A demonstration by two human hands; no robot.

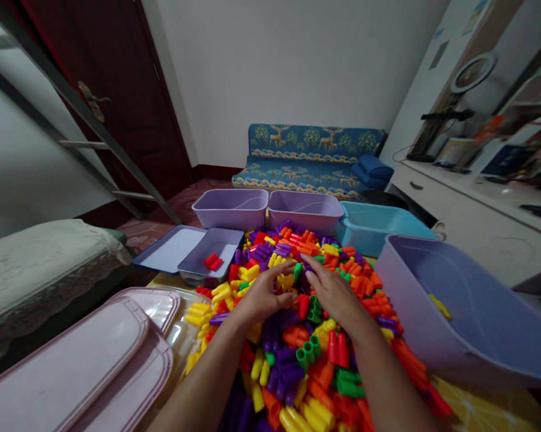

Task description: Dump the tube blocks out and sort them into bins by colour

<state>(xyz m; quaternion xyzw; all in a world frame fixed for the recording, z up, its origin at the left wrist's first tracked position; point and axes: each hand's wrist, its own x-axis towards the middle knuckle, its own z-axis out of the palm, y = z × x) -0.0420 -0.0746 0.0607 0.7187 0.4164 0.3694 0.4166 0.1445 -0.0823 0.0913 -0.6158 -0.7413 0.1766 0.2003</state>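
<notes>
A big heap of small plastic tube pieces [297,336] in red, orange, yellow, green and purple covers the table in front of me. Both my hands rest on top of the heap near its middle. My left hand [263,295] lies knuckles up with the fingers curled down into the pieces and the thumb stretched toward the right. My right hand [333,291] sits beside it, fingers bent and reaching forward over a green piece [297,270]. Whether either hand grips a piece is hidden by the fingers.
Two purple bins [230,208] [304,210] and a blue bin [373,227] stand behind the heap. A small purple tray [209,247] holds red pieces [213,261]. A large purple bin [459,306] with a yellow piece [440,306] is at right. Pink lids [85,360] lie at left.
</notes>
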